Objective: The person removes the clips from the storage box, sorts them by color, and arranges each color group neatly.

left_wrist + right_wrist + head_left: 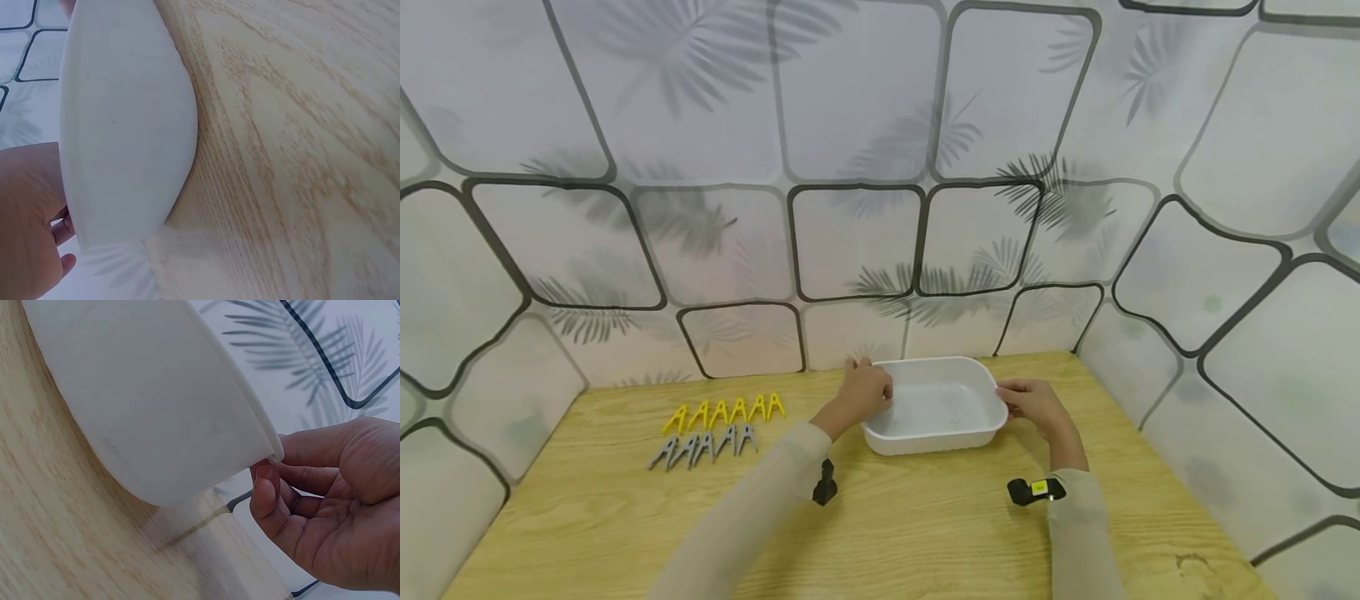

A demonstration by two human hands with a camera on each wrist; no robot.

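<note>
A white rectangular plastic basin (937,442) with rounded corners stands on the wooden table, its open side up. At its left end my left hand (867,390) grips the rim with curled fingers; part of that grip is hidden behind the basin wall (128,119) in the left wrist view. The right hand (1036,405) pinches the opposite end of the rim, thumb on top and fingers curled beneath, as the right wrist view shows at the basin's edge (244,400). Nothing is seen inside the basin in the head view.
Left of the basin lie a row of yellow clips (719,412) and, in front of it, a row of grey clips (703,448). The wooden table (925,533) meets a patterned wall covering (857,242) at the back and sides. A black wrist camera (824,483) sits on each arm.
</note>
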